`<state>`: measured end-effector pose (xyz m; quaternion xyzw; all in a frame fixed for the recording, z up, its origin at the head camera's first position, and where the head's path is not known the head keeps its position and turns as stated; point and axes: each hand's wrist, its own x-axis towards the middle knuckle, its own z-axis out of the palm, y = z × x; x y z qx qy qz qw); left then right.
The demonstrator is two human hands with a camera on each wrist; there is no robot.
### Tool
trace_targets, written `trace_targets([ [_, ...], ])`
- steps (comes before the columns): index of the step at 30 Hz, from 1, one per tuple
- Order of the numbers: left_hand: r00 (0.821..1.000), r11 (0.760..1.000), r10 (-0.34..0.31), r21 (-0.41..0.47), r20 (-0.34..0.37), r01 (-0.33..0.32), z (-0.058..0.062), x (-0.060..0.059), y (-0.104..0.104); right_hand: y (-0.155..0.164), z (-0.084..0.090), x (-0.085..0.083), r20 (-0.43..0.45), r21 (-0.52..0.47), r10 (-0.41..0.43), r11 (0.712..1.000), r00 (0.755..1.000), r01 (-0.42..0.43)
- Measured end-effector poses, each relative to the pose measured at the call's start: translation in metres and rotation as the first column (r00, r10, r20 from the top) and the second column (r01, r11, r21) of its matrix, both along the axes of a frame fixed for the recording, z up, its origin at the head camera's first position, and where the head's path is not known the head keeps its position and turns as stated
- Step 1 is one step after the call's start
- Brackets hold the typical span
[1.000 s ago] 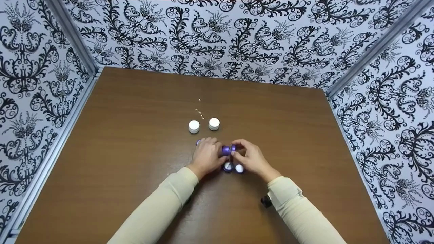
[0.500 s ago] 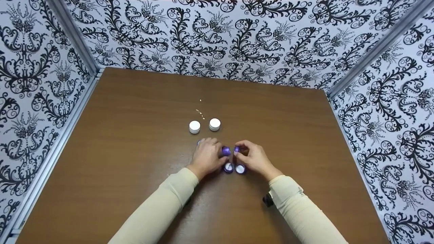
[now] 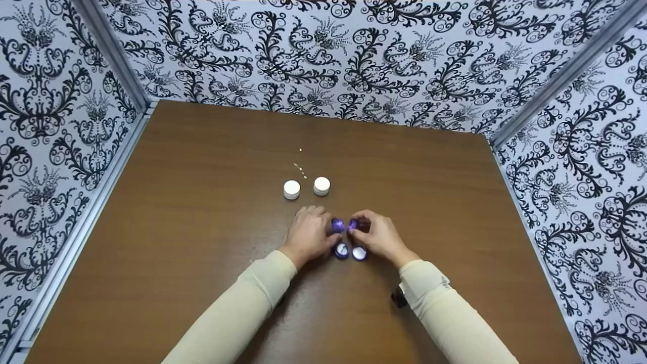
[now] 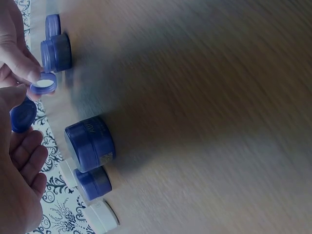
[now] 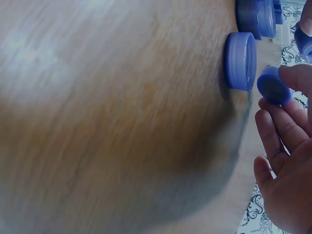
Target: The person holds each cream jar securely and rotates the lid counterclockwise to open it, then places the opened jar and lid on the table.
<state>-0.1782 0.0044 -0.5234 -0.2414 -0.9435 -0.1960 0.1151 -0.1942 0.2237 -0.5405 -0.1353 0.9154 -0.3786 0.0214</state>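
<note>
Purple lid (image 3: 352, 225), just drawn clear of the purple jar (image 3: 337, 225), is pinched by the right hand (image 3: 378, 235); the jar, thus uncapped, is held in the left hand (image 3: 308, 230), inside the table's (image 3: 202, 187) far edge.

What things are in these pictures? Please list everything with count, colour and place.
Small jar: 1, purple, in left hand
Small lid: 1, purple, in right hand
Open jar: 1, purple, on table between hands
Larger lid: 1, purple, beside open jar
Other jars: 2, purple-blue, near left hand
White jars: 2, white, beyond hands
Bits: several, pale, beyond white jars
Table: 1, brown, beneath everything
Walls: 3, white-black, around table
Posts: 2, grey, wall corners
Sleeves: 2, cream, both arms
Left hand: 1, bare, holding small jar
Right hand: 1, bare, pinching small lid
</note>
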Motion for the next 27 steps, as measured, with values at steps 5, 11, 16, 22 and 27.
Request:
trace_targets([
  [5, 1.0, 1.0, -0.002, -0.005, 0.008, 0.002, -0.0012, -0.0008, 0.0002, 0.0012, -0.0013, 0.0005, 0.012, -0.003, 0.007, 1.0, 1.0, -0.007],
  [11, 1.0, 1.0, -0.004, -0.003, -0.01, 0.004, -0.0016, -0.0018, -0.0003, 0.0021, -0.0023, 0.0005, 0.003, -0.011, 0.017, 1.0, 1.0, -0.017],
  [16, 1.0, 1.0, 0.002, -0.002, 0.012, -0.002, -0.0017, -0.0014, -0.0011, 0.0023, -0.0024, 0.001, 0.005, -0.007, 0.012, 1.0, 1.0, -0.012],
  [22, 0.998, 1.0, 0.016, -0.017, 0.055, -0.016, 0.0008, -0.0012, -0.0015, 0.0041, -0.0015, 0.0015, 0.021, 0.029, 0.011, 1.0, 1.0, -0.012],
  [27, 0.998, 1.0, 0.018, -0.019, 0.064, -0.017, 0.0016, -0.0022, -0.0018, 0.0062, -0.0007, 0.0006, -0.013, 0.11, 0.049, 0.993, 0.999, -0.047],
])
